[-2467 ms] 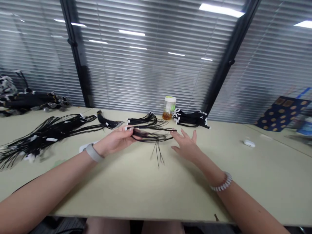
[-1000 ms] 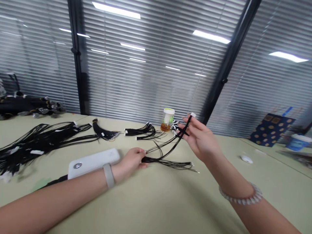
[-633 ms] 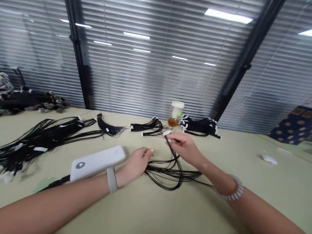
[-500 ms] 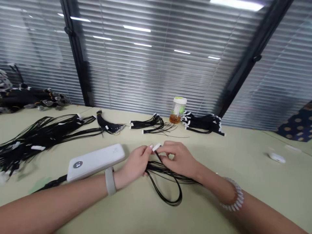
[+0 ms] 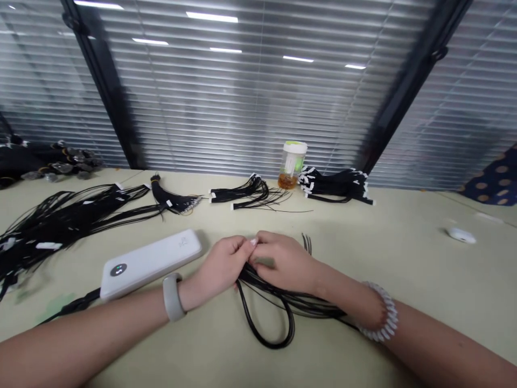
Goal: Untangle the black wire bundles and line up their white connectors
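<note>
A bundle of thin black wires (image 5: 283, 312) lies folded in a loop near the front edge of the worktop (image 5: 404, 258). The left hand (image 5: 222, 265) and right hand (image 5: 283, 261) meet fingertip to fingertip over its upper end, both pinched closed on the wires. A white power bank (image 5: 151, 262) lies just beside the left wrist. More wire bundles (image 5: 246, 195) and a lidded jar (image 5: 293, 164) line the far edge.
</note>
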The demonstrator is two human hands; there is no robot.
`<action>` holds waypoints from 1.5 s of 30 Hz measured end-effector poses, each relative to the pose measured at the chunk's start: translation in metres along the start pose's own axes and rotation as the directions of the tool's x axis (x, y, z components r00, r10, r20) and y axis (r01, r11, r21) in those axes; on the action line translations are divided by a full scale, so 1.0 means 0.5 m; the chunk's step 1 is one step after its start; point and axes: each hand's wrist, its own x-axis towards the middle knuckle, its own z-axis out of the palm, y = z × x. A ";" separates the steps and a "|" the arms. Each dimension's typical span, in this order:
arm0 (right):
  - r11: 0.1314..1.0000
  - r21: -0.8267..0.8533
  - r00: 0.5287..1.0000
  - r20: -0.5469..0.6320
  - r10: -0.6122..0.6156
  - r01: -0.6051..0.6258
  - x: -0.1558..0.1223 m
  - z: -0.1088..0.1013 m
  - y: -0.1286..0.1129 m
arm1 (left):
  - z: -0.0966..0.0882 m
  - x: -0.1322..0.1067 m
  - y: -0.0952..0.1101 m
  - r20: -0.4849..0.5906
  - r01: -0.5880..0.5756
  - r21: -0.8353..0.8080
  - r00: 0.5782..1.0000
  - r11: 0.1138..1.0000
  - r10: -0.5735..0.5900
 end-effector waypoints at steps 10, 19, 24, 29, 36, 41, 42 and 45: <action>0.977 -0.156 0.978 -0.129 -0.164 0.143 -0.010 -0.042 0.117 | 0.003 -0.008 0.008 -0.085 0.114 -0.074 0.989 0.991 -0.120; 0.991 -0.015 0.988 -0.074 0.134 -0.136 -0.007 -0.130 0.015 | 0.004 -0.012 0.001 -0.135 0.148 -0.179 0.976 0.973 -0.173; 0.945 -0.094 0.924 0.201 0.326 -0.313 -0.021 -0.158 -0.007 | 0.004 -0.013 0.000 -0.158 0.162 -0.227 0.967 0.960 -0.200; 0.946 -0.058 0.890 0.327 0.318 -0.318 -0.021 -0.134 0.000 | 0.000 -0.015 -0.001 -0.140 0.138 -0.217 0.975 0.966 -0.171; 0.896 -0.405 0.908 0.280 0.311 -0.182 -0.042 -0.132 -0.047 | 0.000 -0.013 -0.008 -0.101 0.134 -0.237 0.982 0.962 -0.162; 0.801 -0.588 0.966 0.120 0.228 -0.116 -0.052 -0.107 -0.093 | 0.002 -0.014 -0.011 -0.118 0.105 -0.252 0.983 0.962 -0.138; 0.799 -0.589 0.962 0.130 0.242 -0.121 -0.049 -0.103 -0.096 | 0.002 -0.014 -0.011 -0.116 0.101 -0.253 0.984 0.962 -0.134; 0.834 -0.533 0.919 0.241 0.312 -0.143 -0.038 -0.097 -0.089 | 0.000 -0.014 -0.011 -0.114 0.105 -0.248 0.984 0.963 -0.136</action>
